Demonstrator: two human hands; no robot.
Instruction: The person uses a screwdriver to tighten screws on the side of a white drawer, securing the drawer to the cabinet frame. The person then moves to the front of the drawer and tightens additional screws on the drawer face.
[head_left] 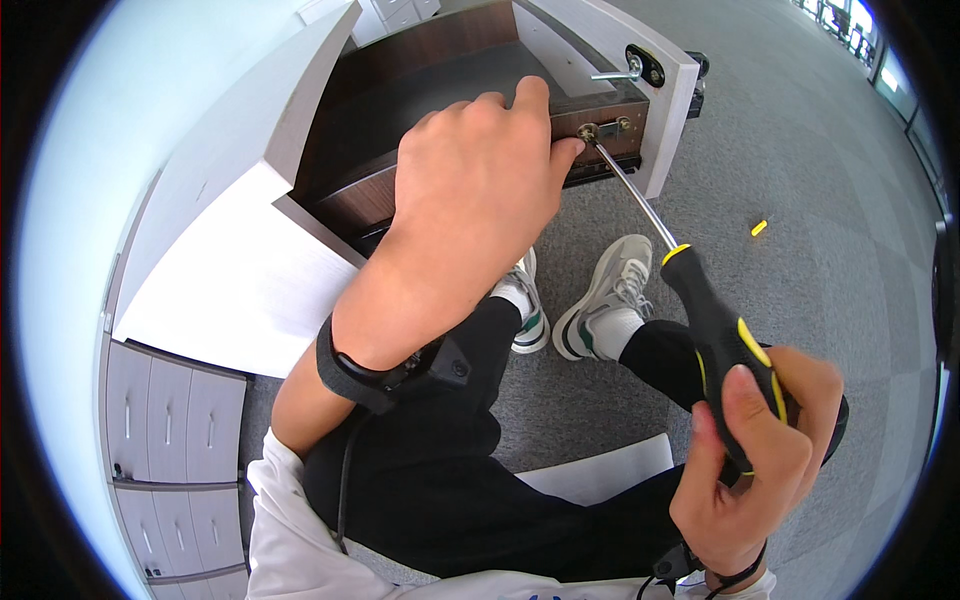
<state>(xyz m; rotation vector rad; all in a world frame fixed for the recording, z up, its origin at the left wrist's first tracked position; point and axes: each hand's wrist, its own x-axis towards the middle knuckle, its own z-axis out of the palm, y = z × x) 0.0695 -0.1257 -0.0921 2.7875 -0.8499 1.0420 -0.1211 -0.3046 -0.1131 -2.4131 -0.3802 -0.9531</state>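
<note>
A pulled-out drawer [345,200] with a dark brown inside and a pale front lies before me. My left hand [475,170] curls over its near side wall, the thumb beside a small brass-coloured metal fitting [588,131]. Down at the lower right, my right hand [760,450] is closed round the black and yellow handle of a screwdriver [708,315]. The shaft slants up to the left, and its tip meets the fitting by my left thumb. A second screw [625,124] sits to the right of it. My left palm and most fingertips are hidden.
A black lock plate with a metal rod [640,68] is on the drawer front's inner face. Pale cabinets [170,410] stand at the left. A small yellow piece [759,228] lies on the grey carpet, right of my shoes [610,290].
</note>
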